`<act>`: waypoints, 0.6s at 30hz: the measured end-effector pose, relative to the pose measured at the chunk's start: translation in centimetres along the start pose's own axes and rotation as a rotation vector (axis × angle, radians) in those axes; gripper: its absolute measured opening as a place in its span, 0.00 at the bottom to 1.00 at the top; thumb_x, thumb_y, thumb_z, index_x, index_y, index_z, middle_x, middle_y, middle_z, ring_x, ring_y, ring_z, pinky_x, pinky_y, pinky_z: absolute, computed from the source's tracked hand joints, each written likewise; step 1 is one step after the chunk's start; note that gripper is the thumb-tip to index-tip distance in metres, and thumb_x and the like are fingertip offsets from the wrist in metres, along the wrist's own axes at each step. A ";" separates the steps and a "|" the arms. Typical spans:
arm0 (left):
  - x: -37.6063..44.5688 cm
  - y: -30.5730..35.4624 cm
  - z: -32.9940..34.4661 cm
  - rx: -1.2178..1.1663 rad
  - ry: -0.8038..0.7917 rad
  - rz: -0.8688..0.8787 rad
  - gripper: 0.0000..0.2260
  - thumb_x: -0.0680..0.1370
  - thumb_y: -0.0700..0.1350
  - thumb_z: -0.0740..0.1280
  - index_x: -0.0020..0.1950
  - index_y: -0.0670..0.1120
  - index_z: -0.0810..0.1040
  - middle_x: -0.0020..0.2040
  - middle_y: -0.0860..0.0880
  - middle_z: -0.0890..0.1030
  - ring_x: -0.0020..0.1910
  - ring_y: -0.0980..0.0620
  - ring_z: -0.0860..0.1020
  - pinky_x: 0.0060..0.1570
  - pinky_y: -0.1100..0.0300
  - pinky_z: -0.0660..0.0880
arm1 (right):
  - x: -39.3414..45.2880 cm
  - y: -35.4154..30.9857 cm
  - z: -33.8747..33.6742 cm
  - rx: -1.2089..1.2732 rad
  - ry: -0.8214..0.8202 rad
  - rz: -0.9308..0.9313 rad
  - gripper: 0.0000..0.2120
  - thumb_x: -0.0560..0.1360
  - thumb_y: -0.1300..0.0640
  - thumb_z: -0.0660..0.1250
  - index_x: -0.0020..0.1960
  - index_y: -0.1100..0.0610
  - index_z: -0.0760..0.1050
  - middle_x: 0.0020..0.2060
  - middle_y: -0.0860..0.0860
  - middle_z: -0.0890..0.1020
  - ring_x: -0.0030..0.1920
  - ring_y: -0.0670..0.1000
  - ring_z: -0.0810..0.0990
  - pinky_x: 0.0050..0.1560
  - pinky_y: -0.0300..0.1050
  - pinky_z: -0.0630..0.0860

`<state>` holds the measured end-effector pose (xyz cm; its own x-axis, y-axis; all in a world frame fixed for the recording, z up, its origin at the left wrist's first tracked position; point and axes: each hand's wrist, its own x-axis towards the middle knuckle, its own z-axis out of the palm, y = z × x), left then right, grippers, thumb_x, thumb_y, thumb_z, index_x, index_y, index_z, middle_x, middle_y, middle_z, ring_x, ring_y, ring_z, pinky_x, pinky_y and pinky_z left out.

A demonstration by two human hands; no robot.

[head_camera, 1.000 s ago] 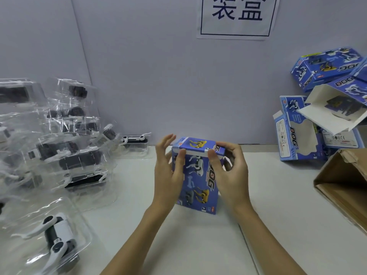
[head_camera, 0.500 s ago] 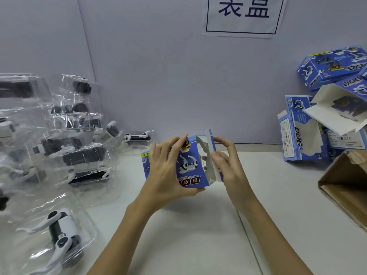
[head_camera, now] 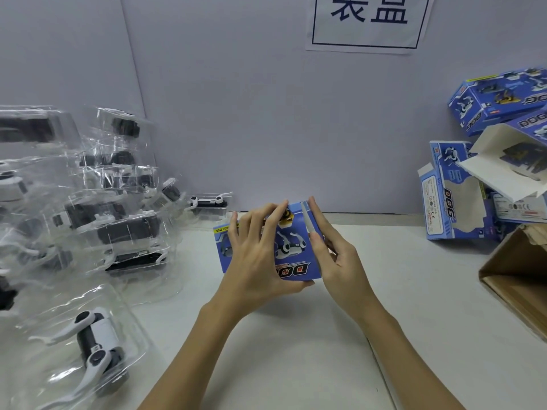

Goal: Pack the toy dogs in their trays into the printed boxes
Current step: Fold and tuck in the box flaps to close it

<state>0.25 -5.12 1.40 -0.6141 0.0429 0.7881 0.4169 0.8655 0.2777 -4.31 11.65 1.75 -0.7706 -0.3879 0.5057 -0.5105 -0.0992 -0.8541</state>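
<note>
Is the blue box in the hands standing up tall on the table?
No, the blue box lies on its side, gripped by the left hand, while the right hand presses its end flap.

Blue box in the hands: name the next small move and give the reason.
Probably press the end flap shut with the right hand. The left hand grips the blue box on its side, and the flap stands ajar at the right end under the right fingers.
</note>
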 end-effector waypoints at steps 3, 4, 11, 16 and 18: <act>0.0 0.2 0.1 0.042 0.011 0.006 0.53 0.64 0.67 0.78 0.80 0.43 0.65 0.74 0.45 0.70 0.73 0.44 0.69 0.79 0.37 0.53 | 0.0 0.1 0.0 0.002 -0.023 0.003 0.25 0.82 0.49 0.61 0.78 0.36 0.63 0.70 0.46 0.77 0.68 0.49 0.80 0.50 0.42 0.85; 0.0 0.2 0.2 0.066 0.010 0.008 0.53 0.64 0.67 0.78 0.80 0.42 0.65 0.74 0.45 0.70 0.72 0.43 0.69 0.78 0.35 0.55 | 0.0 0.2 0.1 0.011 -0.037 0.017 0.25 0.82 0.48 0.60 0.78 0.34 0.63 0.71 0.46 0.76 0.68 0.48 0.79 0.50 0.41 0.84; 0.2 0.0 0.3 0.139 -0.053 0.054 0.51 0.67 0.69 0.73 0.82 0.43 0.63 0.75 0.45 0.70 0.75 0.41 0.68 0.75 0.31 0.57 | -0.6 0.6 1.3 0.068 -0.092 0.077 0.25 0.83 0.39 0.51 0.79 0.25 0.53 0.81 0.41 0.60 0.76 0.44 0.70 0.58 0.43 0.82; -0.1 -0.4 0.2 0.135 -0.030 0.064 0.50 0.68 0.69 0.71 0.82 0.43 0.63 0.75 0.45 0.70 0.76 0.42 0.68 0.76 0.32 0.57 | -0.6 0.9 1.8 -0.071 -0.074 0.009 0.29 0.82 0.35 0.54 0.79 0.24 0.46 0.82 0.32 0.46 0.83 0.47 0.54 0.72 0.59 0.75; -0.1 -0.6 0.4 0.149 -0.012 0.068 0.51 0.67 0.66 0.75 0.82 0.43 0.63 0.75 0.45 0.69 0.76 0.42 0.67 0.77 0.32 0.56 | -0.6 1.1 2.1 -0.143 -0.052 -0.019 0.31 0.84 0.40 0.56 0.81 0.27 0.44 0.78 0.24 0.43 0.84 0.45 0.51 0.75 0.59 0.72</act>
<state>-0.15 -5.43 0.97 -0.5962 0.1097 0.7953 0.3546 0.9247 0.1384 -3.61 9.81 0.24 -0.7412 -0.4343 0.5118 -0.5772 0.0232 -0.8163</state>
